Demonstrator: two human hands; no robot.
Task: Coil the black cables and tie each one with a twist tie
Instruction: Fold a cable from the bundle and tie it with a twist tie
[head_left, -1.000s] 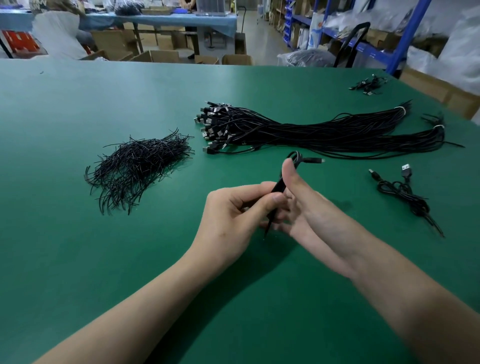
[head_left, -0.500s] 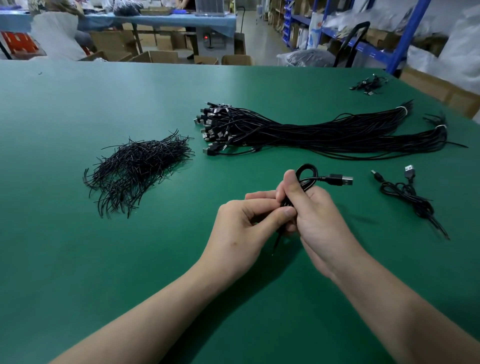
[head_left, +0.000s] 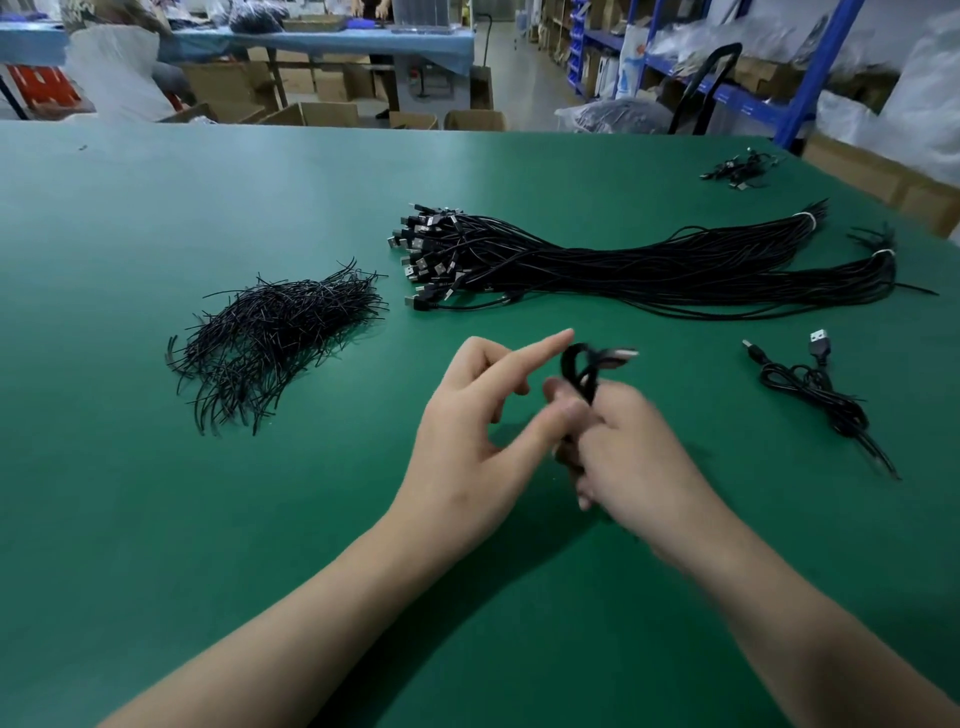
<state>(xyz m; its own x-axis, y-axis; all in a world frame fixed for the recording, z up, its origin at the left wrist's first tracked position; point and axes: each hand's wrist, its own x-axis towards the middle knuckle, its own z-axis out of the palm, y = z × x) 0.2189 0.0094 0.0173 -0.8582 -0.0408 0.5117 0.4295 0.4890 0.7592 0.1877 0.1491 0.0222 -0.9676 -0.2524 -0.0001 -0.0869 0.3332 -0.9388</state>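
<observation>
My right hand (head_left: 628, 457) grips a coiled black cable (head_left: 582, 371) above the green table; its loops and a blurred USB plug stick out above my fist. My left hand (head_left: 478, 415) sits just left of it, fingers spread and index finger pointing up-right, thumb tip touching the right hand near the coil. Whether a twist tie is pinched there is hidden. A pile of black twist ties (head_left: 275, 332) lies to the left. A long bundle of uncoiled black cables (head_left: 649, 265) lies behind the hands. One coiled cable (head_left: 815, 384) rests at the right.
The green table (head_left: 156, 493) spreads all around. A few more cables (head_left: 740, 169) lie at the far right corner. Beyond the table stand cardboard boxes, blue shelving and another blue-covered table with a person seated at the far left.
My left hand has let go and opened, its index finger lifting away. My right hand has turned with the coil, and the USB plug has swung, blurred by motion.
</observation>
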